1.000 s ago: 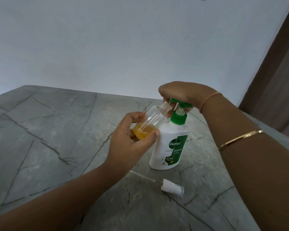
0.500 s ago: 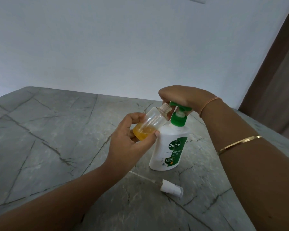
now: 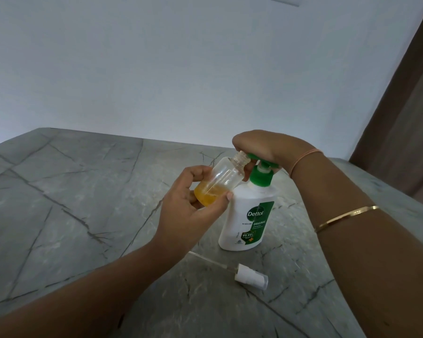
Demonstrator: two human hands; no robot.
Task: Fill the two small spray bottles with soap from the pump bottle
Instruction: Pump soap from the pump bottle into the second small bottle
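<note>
1. My right hand (image 3: pixel 266 145), fingers curled over the pump head (image 3: pixel 271 164), has pressed it lower than a moment ago. That sends another dose into the small spray bottle (image 3: pixel 220 181).
2. My left hand (image 3: pixel 181 211) grips that bottle near its base, tilted, with the open neck at the nozzle. The orange soap (image 3: pixel 210 193) fills only the bottom, so I judge more pumps are needed.
3. Count: one pump bottle (image 3: pixel 244 215) upright on the desk (image 3: pixel 71 191), one small bottle, and one spray cap (image 3: pixel 250 279) lying near it. The second small bottle isn't in view.

One left hand (image 3: pixel 183 211), one right hand (image 3: pixel 266 147), one small spray bottle (image 3: pixel 220 181), one pump bottle (image 3: pixel 247 220), one spray cap (image 3: pixel 250 279), one bangle (image 3: pixel 347 217).
</note>
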